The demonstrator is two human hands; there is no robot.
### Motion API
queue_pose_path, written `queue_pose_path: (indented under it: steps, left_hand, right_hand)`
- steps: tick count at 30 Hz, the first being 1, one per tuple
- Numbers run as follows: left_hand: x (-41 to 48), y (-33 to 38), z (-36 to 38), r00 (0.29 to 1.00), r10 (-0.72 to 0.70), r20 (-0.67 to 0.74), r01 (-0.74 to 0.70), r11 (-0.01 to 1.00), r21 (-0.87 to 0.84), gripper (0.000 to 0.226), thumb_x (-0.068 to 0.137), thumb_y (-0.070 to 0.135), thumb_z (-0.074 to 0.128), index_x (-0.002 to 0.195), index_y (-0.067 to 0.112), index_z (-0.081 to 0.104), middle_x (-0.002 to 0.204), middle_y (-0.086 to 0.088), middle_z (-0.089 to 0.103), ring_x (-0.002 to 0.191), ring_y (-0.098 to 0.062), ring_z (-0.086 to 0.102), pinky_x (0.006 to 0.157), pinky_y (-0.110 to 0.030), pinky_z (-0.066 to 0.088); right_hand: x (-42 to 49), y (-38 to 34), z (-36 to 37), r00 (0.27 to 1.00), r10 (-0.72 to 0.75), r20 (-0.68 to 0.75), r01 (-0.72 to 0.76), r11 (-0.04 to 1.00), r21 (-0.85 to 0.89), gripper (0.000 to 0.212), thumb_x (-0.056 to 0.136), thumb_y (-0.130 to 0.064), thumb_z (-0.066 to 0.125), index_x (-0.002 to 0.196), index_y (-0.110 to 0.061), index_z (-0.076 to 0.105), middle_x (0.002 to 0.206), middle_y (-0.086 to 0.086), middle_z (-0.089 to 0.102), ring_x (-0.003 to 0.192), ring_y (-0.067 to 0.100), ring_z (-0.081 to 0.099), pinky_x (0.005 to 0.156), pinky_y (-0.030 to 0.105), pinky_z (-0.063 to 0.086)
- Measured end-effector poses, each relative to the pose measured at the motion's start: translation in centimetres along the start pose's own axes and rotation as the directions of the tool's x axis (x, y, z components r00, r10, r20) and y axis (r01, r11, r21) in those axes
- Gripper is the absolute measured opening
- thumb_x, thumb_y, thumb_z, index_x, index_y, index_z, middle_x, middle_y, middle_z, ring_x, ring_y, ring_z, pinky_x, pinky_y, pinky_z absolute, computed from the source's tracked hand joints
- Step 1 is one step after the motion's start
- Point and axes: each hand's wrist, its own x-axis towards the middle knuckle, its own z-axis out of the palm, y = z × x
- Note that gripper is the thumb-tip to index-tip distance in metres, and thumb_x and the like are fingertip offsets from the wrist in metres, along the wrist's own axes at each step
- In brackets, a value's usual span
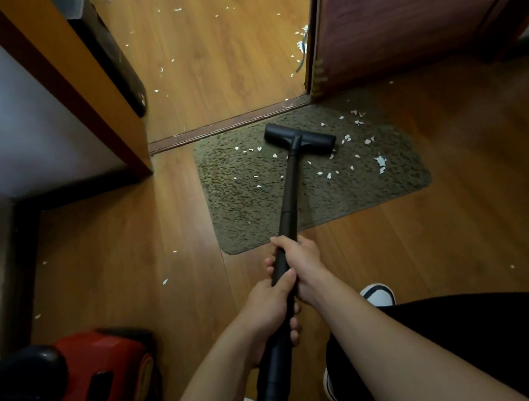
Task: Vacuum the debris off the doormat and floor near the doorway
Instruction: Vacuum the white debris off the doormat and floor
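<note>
Both hands are wrapped around the black vacuum wand (pixel 289 193): the right hand (pixel 302 260) grips it farther along, and the left hand (pixel 266 307) curls round it just behind, touching the right. At twelve o'clock from the hands, the wand's floor head (pixel 300 139) rests on the far part of the green doormat (pixel 244 210), which lies against the threshold strip (pixel 227 124). White paper scraps (pixel 380 161) dot the mat, mostly at three to four o'clock of the head, and more lie on the wooden floor (pixel 114 224) beyond the doorway at twelve. A red vacuum body (pixel 103 375) sits at eight o'clock of the hands.
</note>
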Motion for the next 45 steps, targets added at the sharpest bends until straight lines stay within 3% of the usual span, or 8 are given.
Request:
queue_pose_path:
  steps: [12, 18, 26, 34, 40, 45]
  left_hand:
    - [-4.2, -3.7, -2.8, 0.999, -0.028, 0.019, 0.028, 1.0, -0.01, 0.03, 0.102, 0.041, 0.049, 0.117, 0.016, 0.051, 0.069, -0.002, 0.053, 0.046, -0.011, 0.047, 0.043, -0.024, 0.041]
    - [-7.6, -8.2, -4.7, 0.999, -0.038, -0.016, 0.039, 0.998, 0.055, 0.028, 0.1, 0.04, 0.053, 0.116, 0.017, 0.049, 0.078, -0.005, 0.055, 0.046, -0.01, 0.048, 0.043, -0.025, 0.044]
    - [-9.8, -10.9, -5.9, 0.997, -0.048, -0.055, 0.049, 0.999, 0.024, 0.029, 0.1, 0.039, 0.053, 0.115, 0.015, 0.048, 0.08, -0.008, 0.053, 0.044, -0.012, 0.048, 0.039, -0.025, 0.042]
    - [-8.6, -9.2, -5.9, 0.995, -0.095, -0.02, 0.095, 0.995, 0.005, 0.028, 0.1, 0.04, 0.053, 0.116, 0.018, 0.047, 0.079, -0.007, 0.055, 0.047, -0.013, 0.049, 0.042, -0.026, 0.043]
    - [-6.0, -6.5, -5.4, 0.998, -0.051, -0.041, 0.053, 0.998, 0.028, 0.029, 0.1, 0.042, 0.053, 0.116, 0.018, 0.048, 0.077, -0.006, 0.055, 0.046, -0.013, 0.049, 0.043, -0.027, 0.044]
    - [-3.6, -3.7, -4.4, 0.998, -0.029, -0.06, 0.031, 0.999, 0.028, 0.028, 0.1, 0.041, 0.053, 0.114, 0.017, 0.05, 0.075, -0.004, 0.055, 0.046, -0.011, 0.048, 0.043, -0.026, 0.042]
  right_hand:
    - [-4.5, 3.6, 1.2, 0.999, 0.034, 0.01, -0.033, 0.996, -0.088, 0.008, 0.095, -0.005, 0.063, 0.1, -0.006, 0.056, 0.07, 0.012, 0.056, 0.045, 0.019, 0.059, 0.041, 0.026, 0.05]
    - [-7.7, 8.1, 1.3, 0.999, 0.039, 0.016, -0.036, 0.988, -0.152, 0.032, 0.094, -0.006, 0.067, 0.124, -0.003, 0.056, 0.081, 0.013, 0.062, 0.053, 0.019, 0.064, 0.049, 0.029, 0.054]
    - [-9.8, 10.9, 2.1, 0.999, 0.042, 0.019, -0.038, 0.982, -0.187, 0.029, 0.095, -0.009, 0.068, 0.121, -0.007, 0.056, 0.083, 0.015, 0.065, 0.054, 0.018, 0.065, 0.05, 0.029, 0.054]
    - [-8.1, 10.0, 2.2, 0.997, 0.076, -0.008, -0.077, 0.982, -0.175, 0.026, 0.094, -0.017, 0.072, 0.114, -0.008, 0.058, 0.075, 0.011, 0.066, 0.054, 0.017, 0.066, 0.051, 0.029, 0.054]
    - [-5.4, 7.4, 2.6, 0.995, 0.085, 0.056, -0.08, 0.993, -0.09, 0.024, 0.095, -0.013, 0.07, 0.114, -0.004, 0.057, 0.076, 0.01, 0.06, 0.05, 0.016, 0.064, 0.047, 0.028, 0.054]
    - [-2.7, 4.5, 3.5, 0.999, 0.039, 0.017, -0.038, 0.997, -0.062, 0.016, 0.095, -0.006, 0.067, 0.104, -0.001, 0.055, 0.07, 0.011, 0.054, 0.039, 0.014, 0.057, 0.039, 0.024, 0.048]
